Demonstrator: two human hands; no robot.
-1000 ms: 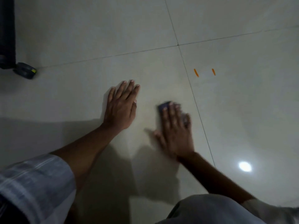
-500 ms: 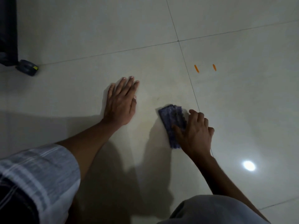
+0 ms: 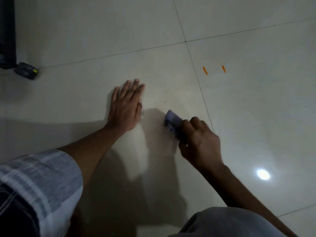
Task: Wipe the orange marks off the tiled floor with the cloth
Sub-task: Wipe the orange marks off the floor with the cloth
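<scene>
Pale glossy tiles (image 3: 85, 31) spread out under me, crossed by thin dark grout lines, with a bright spot of light (image 3: 263, 174) reflected low on the right. My left hand (image 3: 125, 106) lies flat on the floor, palm down, its fingers (image 3: 135, 88) straight, close together and holding nothing. My right hand (image 3: 198, 141) is curled closed around the cloth (image 3: 171, 121), a bluish-purple wad that sticks out past my knuckles toward the left hand and looks blurred; I cannot tell whether it touches the tile. Two short orange marks (image 3: 204, 70) sit side by side on the next tile, beyond the grout line (image 3: 200, 86), well apart from the cloth. At the far left edge stands a dark upright object (image 3: 7, 31) with a small dark block (image 3: 26, 71) just beside its foot. My striped sleeve (image 3: 39, 178) fills the lower left corner.
</scene>
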